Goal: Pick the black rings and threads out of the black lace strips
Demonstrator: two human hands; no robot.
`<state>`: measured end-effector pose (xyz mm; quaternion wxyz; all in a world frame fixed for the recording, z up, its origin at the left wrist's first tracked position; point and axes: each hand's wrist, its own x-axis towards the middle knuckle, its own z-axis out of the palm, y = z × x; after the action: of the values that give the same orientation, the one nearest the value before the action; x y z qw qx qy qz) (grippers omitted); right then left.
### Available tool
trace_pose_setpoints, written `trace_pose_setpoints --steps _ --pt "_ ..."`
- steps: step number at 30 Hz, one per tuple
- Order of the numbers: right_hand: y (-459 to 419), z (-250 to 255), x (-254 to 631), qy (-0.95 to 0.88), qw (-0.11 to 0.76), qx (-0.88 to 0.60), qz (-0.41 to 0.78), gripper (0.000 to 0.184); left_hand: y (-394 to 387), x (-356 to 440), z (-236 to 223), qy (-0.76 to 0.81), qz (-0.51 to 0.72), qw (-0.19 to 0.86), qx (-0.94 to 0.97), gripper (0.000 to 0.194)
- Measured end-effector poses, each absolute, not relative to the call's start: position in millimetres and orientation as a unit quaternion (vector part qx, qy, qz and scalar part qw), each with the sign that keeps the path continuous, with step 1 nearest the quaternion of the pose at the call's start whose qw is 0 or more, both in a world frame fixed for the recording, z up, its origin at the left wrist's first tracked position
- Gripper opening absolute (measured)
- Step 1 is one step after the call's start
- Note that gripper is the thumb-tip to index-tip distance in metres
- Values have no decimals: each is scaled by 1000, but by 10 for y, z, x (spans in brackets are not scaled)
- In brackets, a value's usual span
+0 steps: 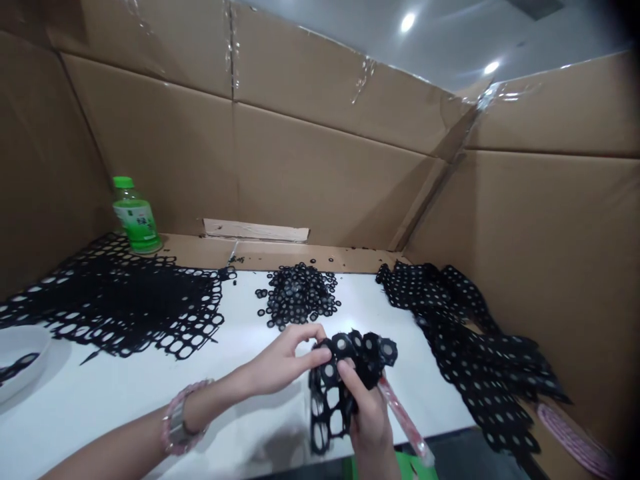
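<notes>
My left hand (280,365) and my right hand (367,413) both grip a black rubber sheet (350,363) punched with round discs, held just above the white table (150,393) near its front edge. The left fingers pinch the sheet's upper left edge. My right hand wraps the lower part, where emptied holes hang down, and also holds a red-and-clear pen-like tool (405,420) that sticks out to the lower right. A pile of small black rings (299,293) lies just beyond the hands.
Emptied black mesh sheets (125,300) cover the table's left. Unpunched dotted sheets (475,347) are heaped on the right. A green bottle (135,217) stands back left, a white bowl (17,360) at the far left. Cardboard walls (325,167) enclose the table.
</notes>
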<state>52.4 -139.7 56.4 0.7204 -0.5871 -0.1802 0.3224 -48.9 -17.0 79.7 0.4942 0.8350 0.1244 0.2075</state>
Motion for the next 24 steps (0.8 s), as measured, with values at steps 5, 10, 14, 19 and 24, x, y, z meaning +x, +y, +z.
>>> trace_pose_setpoints --steps 5,10,14,19,24 --pt "-1443 537 525 -211 689 -650 242 33 -145 -471 868 118 247 480 834 17" --pt "-1413 391 512 -216 684 -654 239 22 -164 -439 788 125 320 357 868 18" --pt "-1389 348 501 -164 726 -625 236 36 -228 -448 767 104 197 359 906 32" --pt "-1381 383 475 -148 748 -591 263 30 -284 -434 801 79 167 429 884 33" --pt "-1356 416 530 -115 794 -518 296 10 69 -288 509 137 202 494 835 38"
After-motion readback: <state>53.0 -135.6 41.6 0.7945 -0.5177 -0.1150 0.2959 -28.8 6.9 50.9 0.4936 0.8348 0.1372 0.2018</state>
